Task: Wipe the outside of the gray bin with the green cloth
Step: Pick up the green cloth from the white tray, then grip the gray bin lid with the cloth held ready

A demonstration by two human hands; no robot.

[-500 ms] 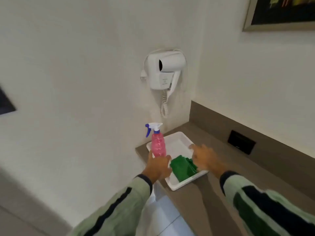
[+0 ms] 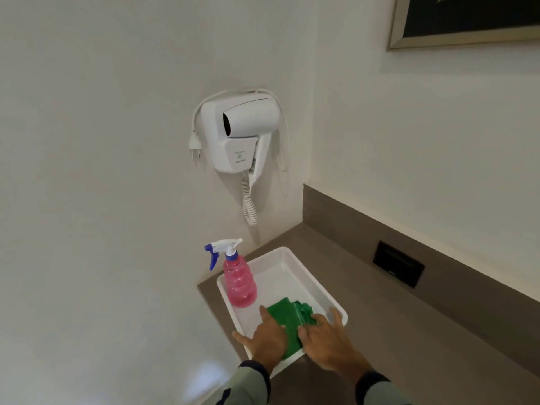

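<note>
Folded green cloth (image 2: 285, 320), soft and rumpled at its far edge, lies in the near end of a shallow white rectangular plastic tray (image 2: 295, 260) on the matte grey-brown desk (image 2: 388, 331). Left hand (image 2: 267, 336) flat on the cloth, fingers spread, gripping nothing. Right hand (image 2: 327, 337) also spread, palm down, fingertips on the cloth's right side, thumb near the tray rim. Ribbed translucent pink spray bottle (image 2: 239, 280) with white-blue trigger stands upright in the tray's left side. Glossy white wall-mounted hair dryer (image 2: 239, 133) with coiled cord above.
</note>
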